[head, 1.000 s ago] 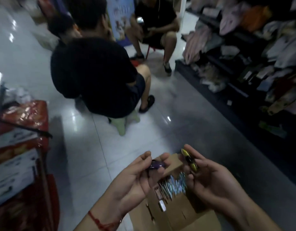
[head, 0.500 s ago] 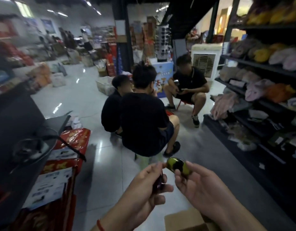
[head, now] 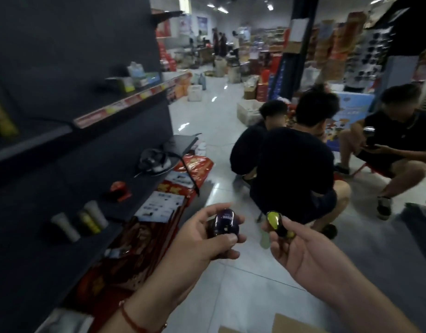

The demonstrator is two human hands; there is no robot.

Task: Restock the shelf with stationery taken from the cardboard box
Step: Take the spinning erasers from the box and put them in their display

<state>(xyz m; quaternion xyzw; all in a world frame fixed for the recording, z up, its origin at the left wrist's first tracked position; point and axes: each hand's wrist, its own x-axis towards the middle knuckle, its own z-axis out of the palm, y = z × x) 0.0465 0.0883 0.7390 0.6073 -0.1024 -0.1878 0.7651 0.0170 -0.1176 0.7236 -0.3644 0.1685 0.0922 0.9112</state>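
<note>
While left hand (head: 202, 239) grips glossy purple item (head: 225, 223) — right hand (head: 300, 251) pinches yellow-black item (head: 276, 223).

The white print on the purple item (head: 223, 224) is too blurred to read.

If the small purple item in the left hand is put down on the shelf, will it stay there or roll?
The purple item looks rounded and glossy, so it may roll or slide on the flat dark shelf. The left hand pinches it with its fingertips alone, so it seems light. Its surface looks hard, probably stiff.
</note>
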